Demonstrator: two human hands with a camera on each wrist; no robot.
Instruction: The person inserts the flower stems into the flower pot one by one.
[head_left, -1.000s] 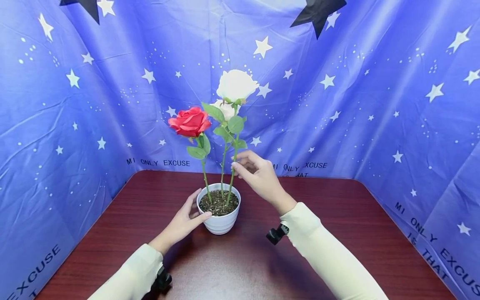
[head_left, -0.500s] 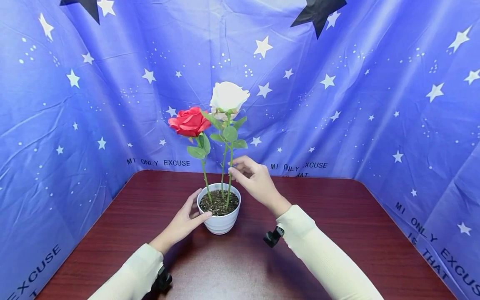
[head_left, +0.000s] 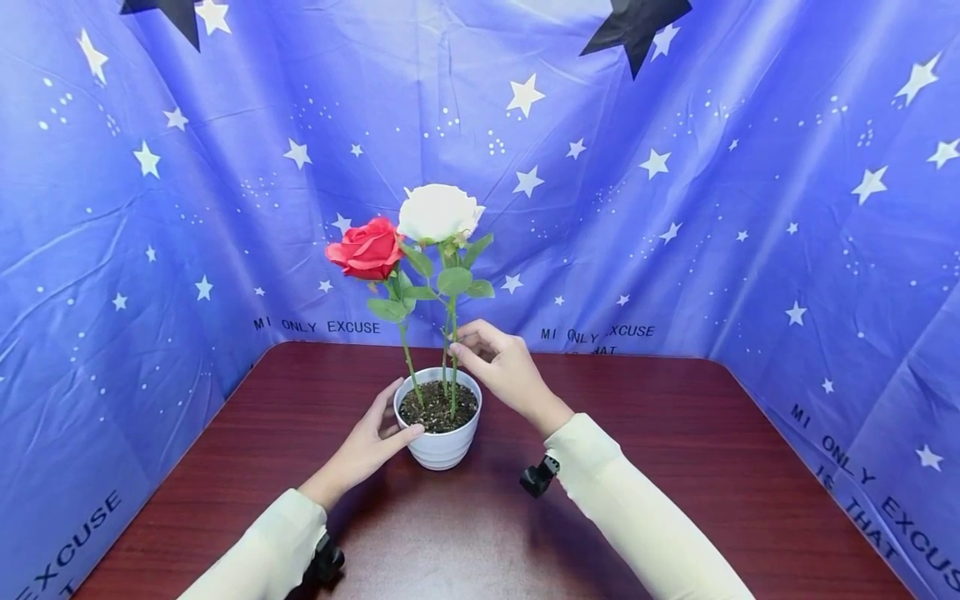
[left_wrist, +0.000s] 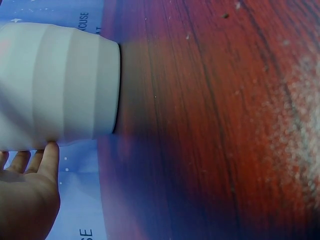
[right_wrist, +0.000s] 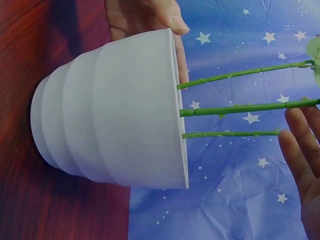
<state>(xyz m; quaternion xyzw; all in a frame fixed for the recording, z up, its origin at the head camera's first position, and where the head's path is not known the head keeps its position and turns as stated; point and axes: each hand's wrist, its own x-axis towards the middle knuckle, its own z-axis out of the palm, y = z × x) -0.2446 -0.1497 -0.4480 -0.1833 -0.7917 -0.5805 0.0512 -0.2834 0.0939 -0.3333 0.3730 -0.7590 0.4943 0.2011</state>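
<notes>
A white ribbed flower pot (head_left: pixel 441 450) filled with dark soil (head_left: pixel 437 418) stands upright on the table. My left hand (head_left: pixel 366 442) holds its left side, thumb at the front of the rim; in the left wrist view its fingers (left_wrist: pixel 49 160) touch the pot wall. With thumb and fingers, my right hand (head_left: pixel 508 368) pinches the green stem of a white rose (head_left: pixel 441 213) above the rim. A red rose (head_left: pixel 366 248) leans left in the same soil. The right wrist view shows three stems (right_wrist: pixel 240 108) rising from the pot; the third stem's bloom is mostly hidden behind the white rose.
The dark red wooden table (head_left: pixel 637 433) extends around the pot. A blue star-printed cloth (head_left: pixel 712 208) hangs behind it and along both sides. Each sleeve has a black wrist camera (head_left: pixel 540 477) strapped on.
My right hand has moved left and slightly down with the stem. The white rose has come lower and leftward, now beside the red rose, which has shifted slightly left. My left hand stays put.
</notes>
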